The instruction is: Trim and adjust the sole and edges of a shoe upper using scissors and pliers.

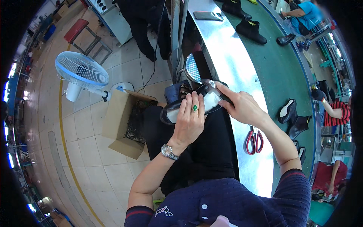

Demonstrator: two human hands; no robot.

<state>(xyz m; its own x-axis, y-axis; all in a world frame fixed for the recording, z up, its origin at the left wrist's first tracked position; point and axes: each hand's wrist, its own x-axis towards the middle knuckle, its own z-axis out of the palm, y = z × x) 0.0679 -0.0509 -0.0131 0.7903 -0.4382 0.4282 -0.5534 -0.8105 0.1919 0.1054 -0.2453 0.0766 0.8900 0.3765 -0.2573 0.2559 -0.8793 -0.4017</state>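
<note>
Workshop bay: tiled floor (94,147) at left, green belt (276,72) carrying dark boots along the right. Your metal worktop (242,64) curves down between them. Fan (81,70) at upper left; open cardboard box (117,117) at left of centre.

Dark shoe (211,100) with a pale surface: centre of frame, held above your lap. Right hand (244,107): grip bent closed at the shoe's right end, thumb opposite fingers. Left hand (189,126): fingers extended together across the pale part; thumb hidden, so closure cannot be told.

Handling, estimated: light; pliant upper, firmer sole, glossy parts perhaps slippery. Best hold: both ends, broad pressure, sparing the finish.

Smaller: red-handled scissors (254,140) lie on the worktop, right of centre; phone (208,16) at its top.
</note>
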